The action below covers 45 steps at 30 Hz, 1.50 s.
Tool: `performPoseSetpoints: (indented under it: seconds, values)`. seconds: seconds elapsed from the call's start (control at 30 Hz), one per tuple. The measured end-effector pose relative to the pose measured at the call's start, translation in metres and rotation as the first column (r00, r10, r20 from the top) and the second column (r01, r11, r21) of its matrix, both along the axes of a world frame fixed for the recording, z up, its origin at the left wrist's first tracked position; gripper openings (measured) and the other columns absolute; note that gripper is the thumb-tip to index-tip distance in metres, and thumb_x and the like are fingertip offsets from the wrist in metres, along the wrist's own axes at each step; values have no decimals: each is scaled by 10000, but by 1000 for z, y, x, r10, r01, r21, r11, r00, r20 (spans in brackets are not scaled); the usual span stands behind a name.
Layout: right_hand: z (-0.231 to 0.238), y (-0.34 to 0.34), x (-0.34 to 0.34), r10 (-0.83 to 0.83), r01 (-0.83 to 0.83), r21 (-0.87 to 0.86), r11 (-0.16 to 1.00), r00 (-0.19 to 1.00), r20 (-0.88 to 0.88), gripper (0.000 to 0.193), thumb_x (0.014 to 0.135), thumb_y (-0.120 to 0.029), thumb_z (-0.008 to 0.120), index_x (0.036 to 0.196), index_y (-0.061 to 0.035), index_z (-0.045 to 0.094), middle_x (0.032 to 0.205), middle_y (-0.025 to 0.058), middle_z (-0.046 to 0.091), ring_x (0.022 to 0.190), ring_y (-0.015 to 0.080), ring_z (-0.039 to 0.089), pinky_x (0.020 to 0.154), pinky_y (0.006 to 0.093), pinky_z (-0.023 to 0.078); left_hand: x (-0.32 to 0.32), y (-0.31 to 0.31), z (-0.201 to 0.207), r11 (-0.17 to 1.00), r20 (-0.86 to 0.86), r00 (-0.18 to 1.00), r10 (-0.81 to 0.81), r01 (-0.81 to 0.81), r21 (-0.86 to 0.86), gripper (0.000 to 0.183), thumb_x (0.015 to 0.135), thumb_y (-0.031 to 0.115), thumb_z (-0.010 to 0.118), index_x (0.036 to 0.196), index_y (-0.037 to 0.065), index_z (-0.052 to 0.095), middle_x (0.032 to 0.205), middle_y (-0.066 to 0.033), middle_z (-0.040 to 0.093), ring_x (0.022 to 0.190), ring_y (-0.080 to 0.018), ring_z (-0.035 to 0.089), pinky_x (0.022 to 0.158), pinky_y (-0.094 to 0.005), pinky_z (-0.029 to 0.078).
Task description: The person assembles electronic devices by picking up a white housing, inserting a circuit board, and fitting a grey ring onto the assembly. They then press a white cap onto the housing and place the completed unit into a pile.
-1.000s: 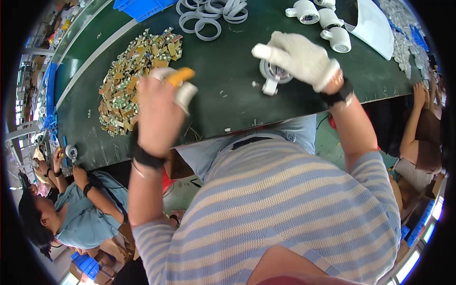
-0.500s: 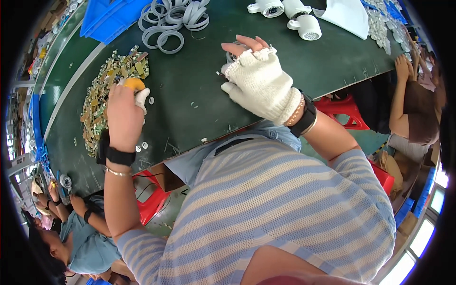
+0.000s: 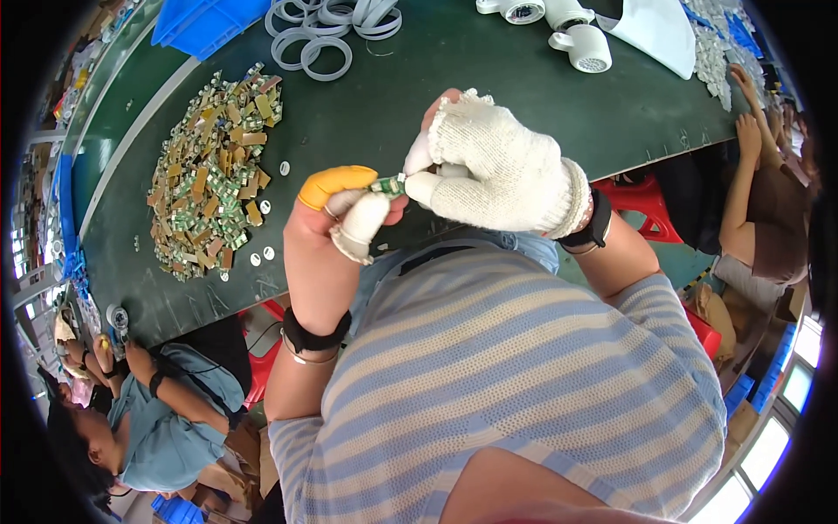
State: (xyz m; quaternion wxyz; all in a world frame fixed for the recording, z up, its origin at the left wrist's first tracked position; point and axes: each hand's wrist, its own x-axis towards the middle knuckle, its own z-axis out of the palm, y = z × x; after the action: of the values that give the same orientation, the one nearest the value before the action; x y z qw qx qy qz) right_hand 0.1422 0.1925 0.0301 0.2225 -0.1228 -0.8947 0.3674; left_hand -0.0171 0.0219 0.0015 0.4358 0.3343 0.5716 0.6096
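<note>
A small green circuit board (image 3: 387, 186) is pinched in the fingers of my left hand (image 3: 336, 223), which wears a yellow finger cot and white finger covers. My right hand (image 3: 497, 166), in a white knit glove with cut-off fingertips, is closed, and its thumb and forefinger meet the board's right end. The glove hides whatever else lies in that palm. To the left of both hands spreads a heap of small circuit boards (image 3: 209, 179), green and tan sides mixed.
Grey rings (image 3: 326, 58) and a blue bin (image 3: 205, 26) lie at the far left of the dark green table (image 3: 489, 61). White shower-head-like housings (image 3: 583, 51) and a white sheet (image 3: 653, 35) are far right. Small white discs (image 3: 267, 253) dot the table. Co-workers (image 3: 166, 419) sit on both sides.
My left hand has come from the heap to the right, bringing a circuit board. My right hand has moved slightly down and right, its fingers now curled in to the board.
</note>
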Motion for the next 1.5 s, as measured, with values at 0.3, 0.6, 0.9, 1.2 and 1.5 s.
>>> performPoseSetpoints:
  seconds: [0.3,0.6,0.9,1.2,1.5]
  values:
    - [-3,11,6,178,-209,146,967,963,201,71,800,-167,769,845,-128,730,790,45,648,863,287,638,774,420,500,7,-5,4,988,-80,993,-83,71,-139,300,968,14,700,1257,-9,624,1054,-103,761,945,-128,720,842,-254,573]
    - [-11,9,6,155,-134,-138,981,977,150,84,803,-181,775,843,-129,722,785,44,639,743,232,639,655,361,499,9,-9,-3,985,-67,992,-105,95,-145,279,967,76,732,1215,-10,635,1015,-77,769,886,-102,706,774,-225,543]
    - [-6,10,3,177,-162,-96,982,968,179,103,809,-209,793,856,-133,740,804,49,660,783,239,657,679,360,514,13,-11,3,984,-102,993,-61,42,-171,258,967,78,734,1200,1,655,994,-72,768,867,-85,697,752,-218,536]
    - [-4,13,-4,260,-264,-22,964,933,249,168,795,-303,838,856,-160,778,842,33,685,969,278,646,846,417,486,13,-16,-5,985,-250,967,-37,-7,-171,205,937,62,761,1125,11,695,944,-65,771,827,-85,692,741,-235,537]
    - [-12,13,-9,173,-175,144,974,985,28,258,773,-333,857,937,-151,776,988,74,701,1026,295,640,881,411,489,-8,-22,21,982,-283,958,56,-104,-158,201,956,57,712,1150,3,710,951,-70,758,867,-130,725,767,-259,557]
